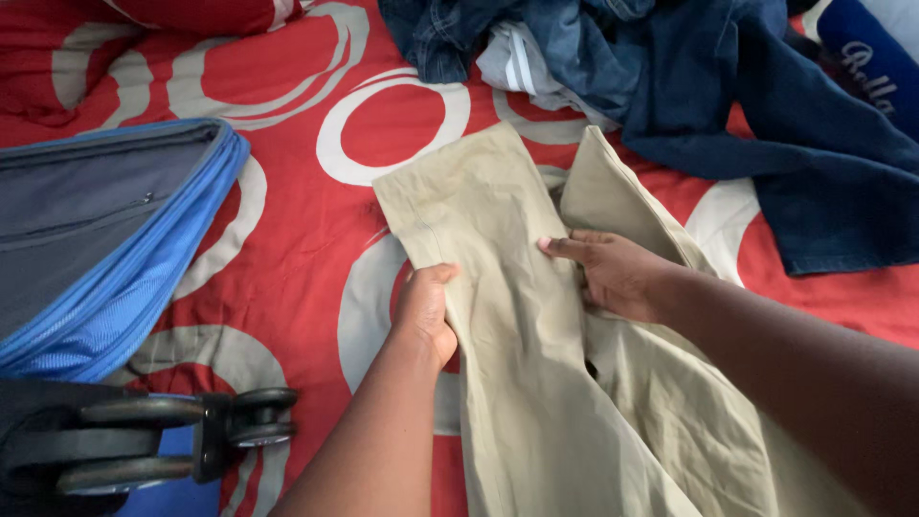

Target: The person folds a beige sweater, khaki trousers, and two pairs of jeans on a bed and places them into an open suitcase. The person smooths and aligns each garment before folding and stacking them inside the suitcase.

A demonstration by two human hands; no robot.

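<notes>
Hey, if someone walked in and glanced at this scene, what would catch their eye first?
Probably the bold red bedspread with white rings filling the frame, and the beige cotton trousers spread across its middle. The left hand grips one edge of a trouser leg while the right hand presses flat on the fabric. An open blue fabric suitcase lies at the left, and a heap of dark blue denim clothes sits at the top right.

The left hand gripped the edge of khaki trousers on a red patterned bedspread; the right hand pressed them flat, beside what looked like jeans.
</notes>
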